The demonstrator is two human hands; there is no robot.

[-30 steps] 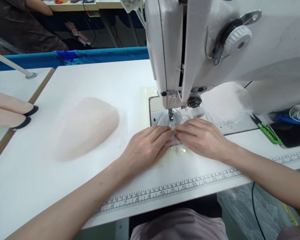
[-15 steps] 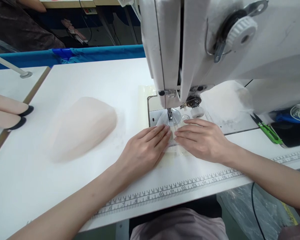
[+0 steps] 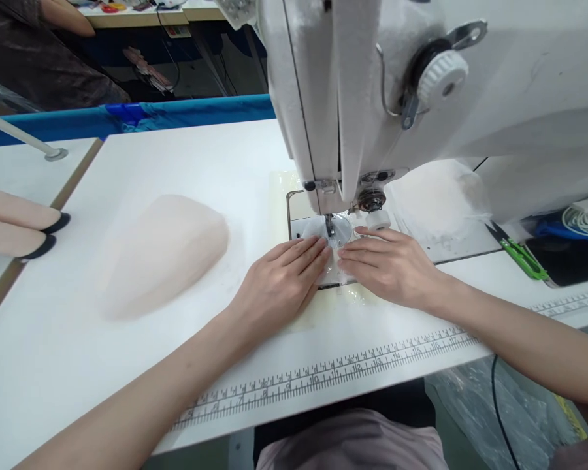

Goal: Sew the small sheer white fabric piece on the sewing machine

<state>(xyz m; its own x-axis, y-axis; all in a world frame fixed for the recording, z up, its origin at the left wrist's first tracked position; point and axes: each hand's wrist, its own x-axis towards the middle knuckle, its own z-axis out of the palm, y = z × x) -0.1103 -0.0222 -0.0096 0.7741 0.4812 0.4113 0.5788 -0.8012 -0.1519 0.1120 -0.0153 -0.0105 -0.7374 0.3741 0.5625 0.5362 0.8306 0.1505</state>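
Observation:
A white sewing machine [image 3: 372, 98] fills the upper right, its needle and presser foot [image 3: 330, 226] down over the metal plate. A small, thin, see-through piece of fabric [image 3: 334, 273] lies under the foot. My left hand [image 3: 279, 284] lies flat on the fabric's left side, fingers stretched toward the needle. My right hand [image 3: 389, 267] lies flat on its right side, fingertips almost touching the left ones.
A pile of pale pink sheer fabric [image 3: 164, 251] lies left on the white table [image 3: 127, 365]. More pale pieces [image 3: 434, 196] sit behind the machine. Green snips [image 3: 517, 251] lie right. A printed ruler [image 3: 347, 369] runs along the front edge. Pink-and-black pieces [image 3: 19, 225] rest far left.
Both hands have flattened from a pinch and slid forward, pushing the fabric piece toward and under the presser foot.

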